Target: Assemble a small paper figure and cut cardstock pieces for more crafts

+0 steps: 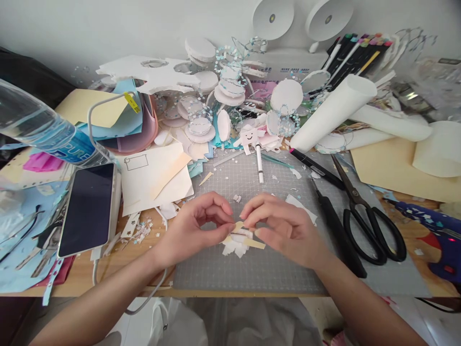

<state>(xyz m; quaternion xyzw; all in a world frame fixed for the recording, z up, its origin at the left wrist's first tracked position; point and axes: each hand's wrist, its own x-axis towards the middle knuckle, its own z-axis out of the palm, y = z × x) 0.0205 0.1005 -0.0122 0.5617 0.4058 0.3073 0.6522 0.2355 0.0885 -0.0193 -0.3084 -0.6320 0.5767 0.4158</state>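
Over the middle of the grey cutting mat (pixel 216 276), my left hand (pixel 201 223) and my right hand (pixel 284 228) face each other with bent fingers. Between their fingertips is a small cream paper piece (pixel 238 226), pinched at its left end by my left thumb and forefinger. My right fingers close on its other end, partly hiding it. Just beneath lie a white paper cutout (pixel 236 249) with a jagged edge and a cream paper strip (pixel 255 243). Beyond the hands are a tiny white scrap (pixel 236 198) and a white pen (pixel 259 166) by a smiling paper figure (pixel 249 137).
Black-handled scissors (pixel 355 194), a craft knife (pixel 338 230) and a black marker (pixel 317 168) lie right of my hands. A blue glue gun (pixel 428 221) is at the far right. Leftward are a phone (pixel 88 206), white card (pixel 144 192) and a tilted water bottle (pixel 46 129).
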